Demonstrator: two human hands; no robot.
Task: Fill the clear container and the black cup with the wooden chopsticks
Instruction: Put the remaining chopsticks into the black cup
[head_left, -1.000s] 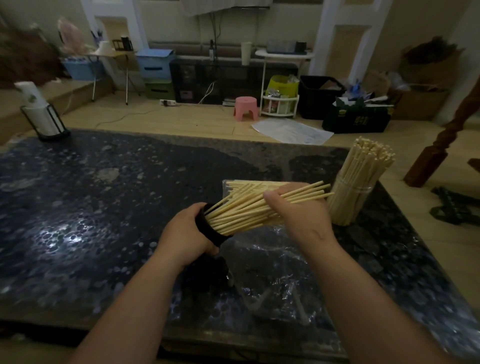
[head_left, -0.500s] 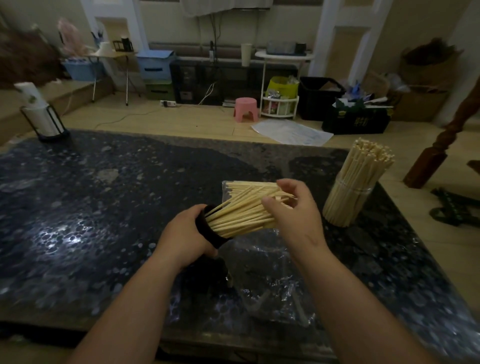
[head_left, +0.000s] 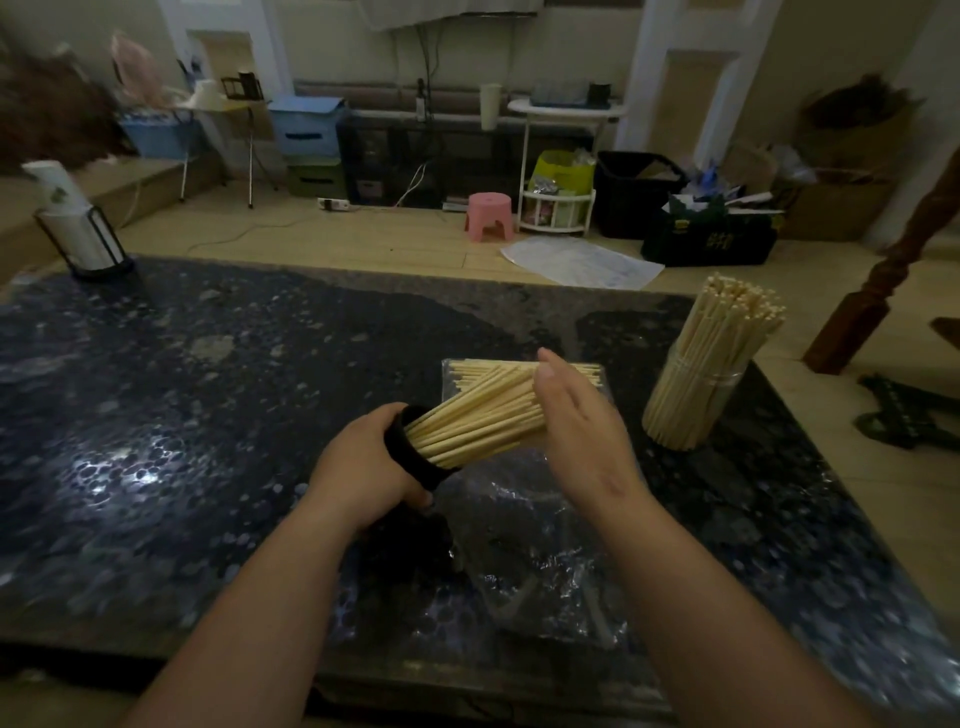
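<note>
Dozens of wooden chopsticks slant from the black cup, gripped by the left hand, toward the right hand, flat against their ends.

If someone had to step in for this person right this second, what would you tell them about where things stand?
Left hand grips the black cup, tilted.
Right hand, fingers straight, presses flat on the ends of the chopsticks in the cup.
Clear container stands packed with chopsticks at the right: looks done.
To do: seat this bundle, stand the cup up; spare chopsticks lie in the plastic wrapper behind the hands.
</note>
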